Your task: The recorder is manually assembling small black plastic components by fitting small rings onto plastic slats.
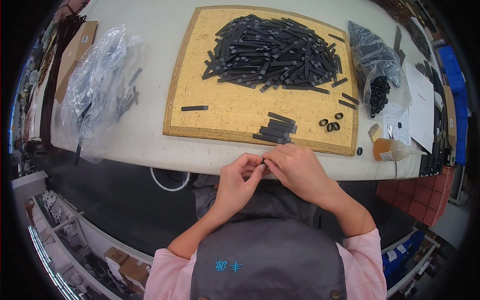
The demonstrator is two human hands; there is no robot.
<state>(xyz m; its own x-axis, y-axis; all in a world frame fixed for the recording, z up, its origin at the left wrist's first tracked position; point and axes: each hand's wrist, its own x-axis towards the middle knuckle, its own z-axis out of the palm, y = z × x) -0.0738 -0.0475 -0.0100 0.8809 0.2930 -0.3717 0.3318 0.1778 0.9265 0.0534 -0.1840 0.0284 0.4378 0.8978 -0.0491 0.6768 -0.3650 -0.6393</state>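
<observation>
Plastic bag (97, 87) is lying at left, and one black strip (194, 108) is sitting apart on the board (240, 117). My left hand (238, 181) and right hand (298, 167) are pinching a small dark piece (263, 161) together near the table's (210, 155) edge. Beyond, a heap of strips (272, 55) is lying, a short row (274, 132) nearer me; I cannot tell which are finished. At right, loose rings (332, 127) and a bag of rings (381, 75) are lying, so plenty seems left.
</observation>
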